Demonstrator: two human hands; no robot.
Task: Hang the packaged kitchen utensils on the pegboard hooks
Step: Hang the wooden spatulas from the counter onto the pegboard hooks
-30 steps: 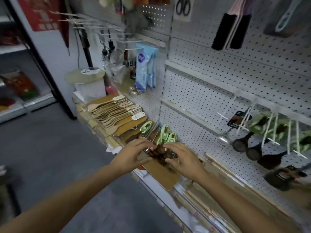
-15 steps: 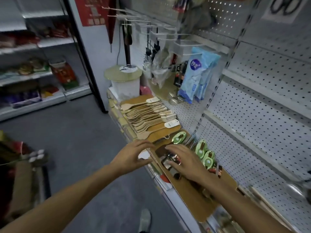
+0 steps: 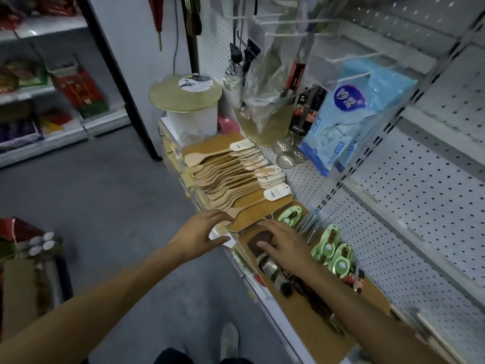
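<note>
The right hand (image 3: 284,246) covers much of the dark utensils (image 3: 265,241) on the board (image 3: 309,327), so its grip cannot be told. Utensils farther down the board blur into one dark mass. The blue pack (image 3: 349,119) has print too small to read. Both forearms run off the bottom edge, as does the shoe (image 3: 228,340).

— Pale matt wood: spatulas (image 3: 223,177), with paper tags (image 3: 274,191). Smooth tan wood: boards (image 3: 265,208).

— Perforated shiny metal: skimmers (image 3: 287,156). Glossy blue plastic film: tissue pack (image 3: 349,114). White-painted perforated metal: pegboard (image 3: 420,195). Clear crinkled plastic: hanging bag (image 3: 265,82).
</note>
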